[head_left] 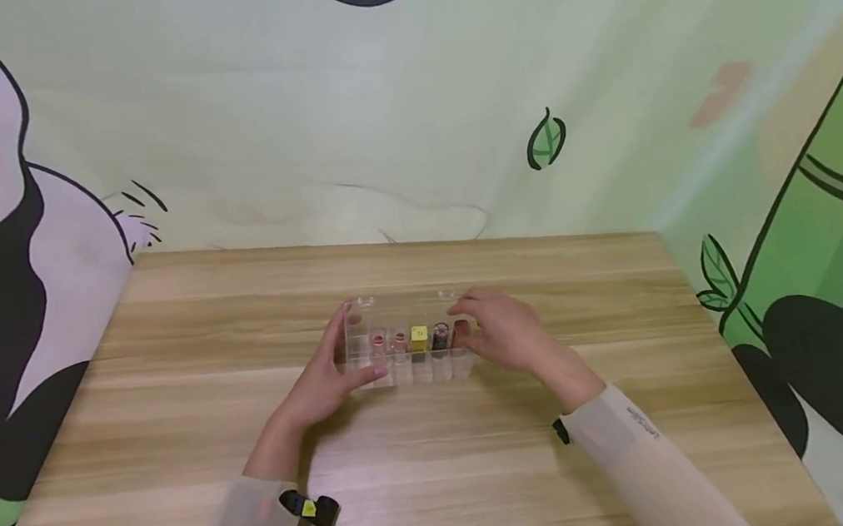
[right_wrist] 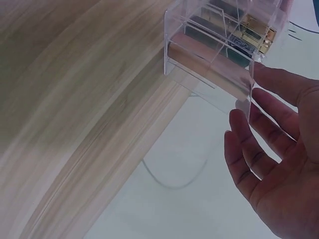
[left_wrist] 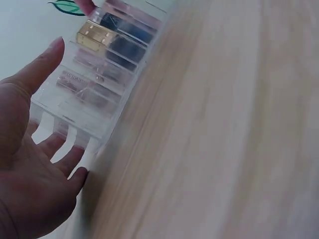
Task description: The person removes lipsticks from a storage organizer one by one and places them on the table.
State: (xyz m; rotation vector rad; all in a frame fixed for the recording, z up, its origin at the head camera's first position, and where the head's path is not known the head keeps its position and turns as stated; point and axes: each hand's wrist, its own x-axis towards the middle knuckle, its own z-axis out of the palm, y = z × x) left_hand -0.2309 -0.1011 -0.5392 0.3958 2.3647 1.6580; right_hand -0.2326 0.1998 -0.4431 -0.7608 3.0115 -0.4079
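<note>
A clear plastic lipstick organizer (head_left: 357,350) stands on the wooden table, with a row of lipsticks in its compartments. My left hand (head_left: 324,380) grips its left end, the thumb in front and the other fingers round the side. At the opposite end, my right hand (head_left: 504,331) pinches the top of a reddish-brown lipstick tube (right_wrist: 212,64) between thumb and index finger. That tube's lower part sits inside the end compartment. Beside it are a dark lipstick (head_left: 440,336), a gold one (head_left: 418,338) and two pinkish clear-capped lipsticks (head_left: 378,341).
The wooden table (head_left: 439,462) extends around the organizer on all sides. Behind it rises a pale green wall covering (head_left: 244,128) with cartoon leaves and pandas. Each wrist wears a black strap, the left one (head_left: 311,508) with a yellow patch.
</note>
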